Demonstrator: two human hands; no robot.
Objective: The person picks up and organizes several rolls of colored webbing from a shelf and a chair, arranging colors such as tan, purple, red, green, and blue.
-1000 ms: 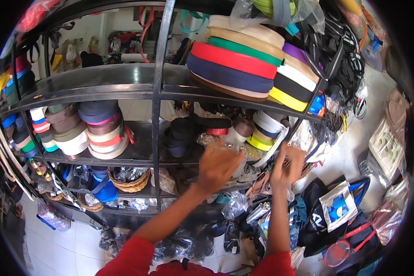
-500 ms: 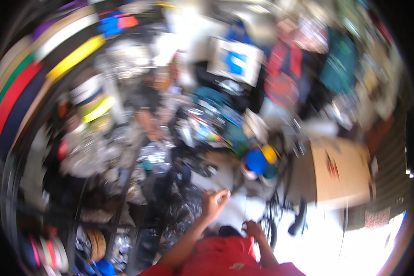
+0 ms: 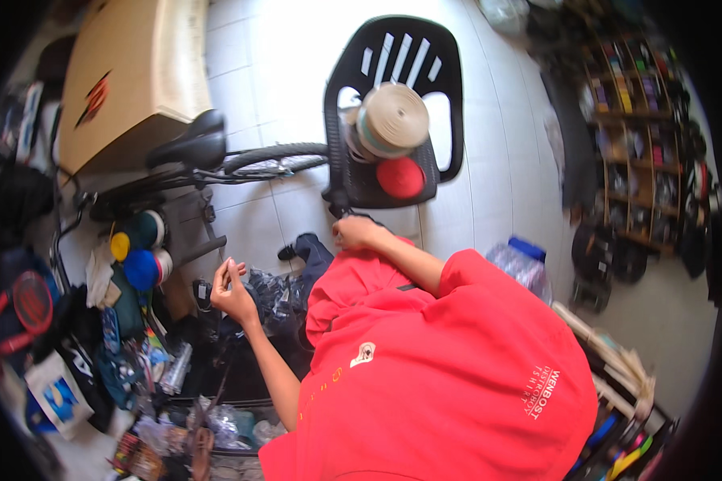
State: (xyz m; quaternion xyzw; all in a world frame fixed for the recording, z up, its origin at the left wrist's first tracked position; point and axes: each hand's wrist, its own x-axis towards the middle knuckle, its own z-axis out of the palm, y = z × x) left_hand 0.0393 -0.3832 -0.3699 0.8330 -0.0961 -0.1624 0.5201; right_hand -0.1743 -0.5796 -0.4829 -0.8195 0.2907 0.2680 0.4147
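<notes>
My left hand (image 3: 234, 297) is raised over the dark bags on the left, thumb and fingertips pinched together; whatever they hold is too small to make out. Close to my body, my right hand (image 3: 356, 232) has its fingers curled in at the front of a black plastic chair (image 3: 451, 56). Those fingers partly hide what they hold, if anything. On the chair's seat a beige strap roll (image 3: 397, 119) sits on top of other rolls, beside a smaller red roll (image 3: 401, 177).
A bicycle (image 3: 188, 144) and a large cardboard box (image 3: 132, 88) stand to the left. Blue and yellow rolls (image 3: 141, 268) and bagged goods crowd the left side. Wooden shelves (image 3: 638, 192) are at the far right. A blue-lidded container (image 3: 525, 260) stands to my right.
My view has swung round to the right, from the cluttered goods to the chair with the rolls. The left hand stays pinched; the right hand now lies at the chair's front.
</notes>
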